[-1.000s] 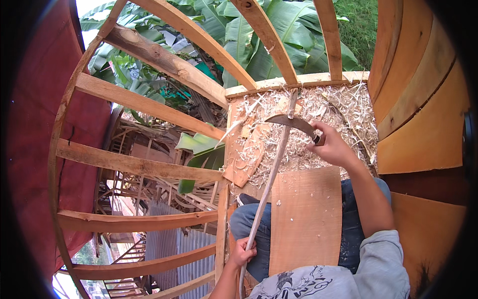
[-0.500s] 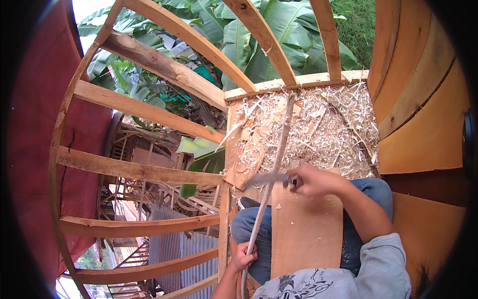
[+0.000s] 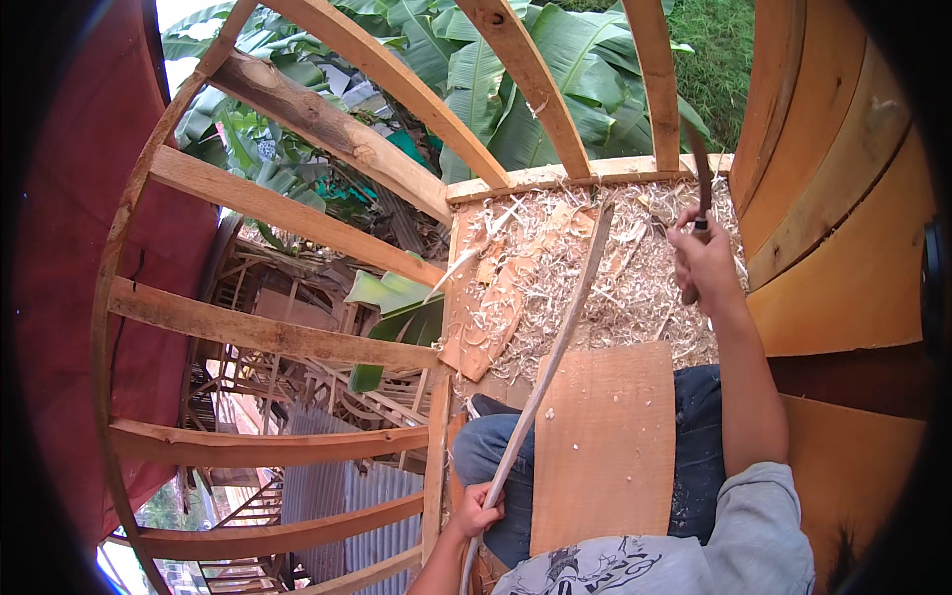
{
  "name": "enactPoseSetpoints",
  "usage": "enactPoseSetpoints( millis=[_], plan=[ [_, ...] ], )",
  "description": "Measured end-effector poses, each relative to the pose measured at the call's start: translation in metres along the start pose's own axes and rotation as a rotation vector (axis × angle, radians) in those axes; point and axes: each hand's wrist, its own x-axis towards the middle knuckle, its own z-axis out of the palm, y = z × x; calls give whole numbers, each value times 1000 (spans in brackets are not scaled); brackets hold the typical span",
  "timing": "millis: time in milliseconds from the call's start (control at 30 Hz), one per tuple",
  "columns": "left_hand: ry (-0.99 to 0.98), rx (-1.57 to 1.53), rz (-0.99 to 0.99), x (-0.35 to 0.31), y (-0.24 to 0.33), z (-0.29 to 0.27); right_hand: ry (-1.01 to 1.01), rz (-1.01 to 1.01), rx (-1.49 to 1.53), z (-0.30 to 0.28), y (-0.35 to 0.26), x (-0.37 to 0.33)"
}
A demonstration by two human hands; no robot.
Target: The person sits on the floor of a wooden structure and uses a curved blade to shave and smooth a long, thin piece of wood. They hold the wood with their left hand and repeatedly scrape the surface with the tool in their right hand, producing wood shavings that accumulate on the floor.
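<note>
My left hand (image 3: 478, 511) is closed round the lower part of a long, thin wooden stick (image 3: 558, 347). The stick slants up and away to the right, past the left edge of a flat wooden board (image 3: 605, 446) on my lap. Up at the right, over the shavings, my right hand (image 3: 706, 263) grips the handle of a knife (image 3: 703, 178). Its dark, slightly curved blade points upward, well apart from the stick. A few small chips lie on the board.
Curly wood shavings (image 3: 645, 268) cover the floor ahead, beside a loose flat wood piece (image 3: 496, 312). A slatted wooden railing (image 3: 288, 332) runs along the left and front. Wooden planks (image 3: 833, 268) wall the right side. Banana leaves (image 3: 535, 79) hang beyond the railing.
My right hand has lifted the knife off the stick and carried it up, away and to the right, the blade now upward. The stick's far end has shifted right; my left hand still holds it.
</note>
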Motion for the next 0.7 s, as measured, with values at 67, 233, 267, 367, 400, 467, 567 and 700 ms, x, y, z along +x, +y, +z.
enactPoseSetpoints(
  millis=[67,233,267,367,400,467,567,700],
  plan=[
    [-2,-33,-23,1,1,-1,-164,40,-80,12,15,-26],
    [-55,-116,-57,2,3,-3,-175,83,-238,27,33,-27],
    [-58,-144,-44,0,4,-3,-157,60,-226,24,41,-18],
    [-101,-212,-31,0,1,-7,-66,-18,-517,6,52,2],
    [-130,-250,-22,1,3,-8,-31,-71,-675,-2,62,8],
    [-140,-266,-60,1,5,-10,-76,-85,-1072,10,55,-4],
    [-194,-293,-49,-2,7,-12,-309,186,-1024,8,75,-11],
    [-262,-336,-8,-3,3,-12,-457,144,-1075,3,86,-23]
  ],
)
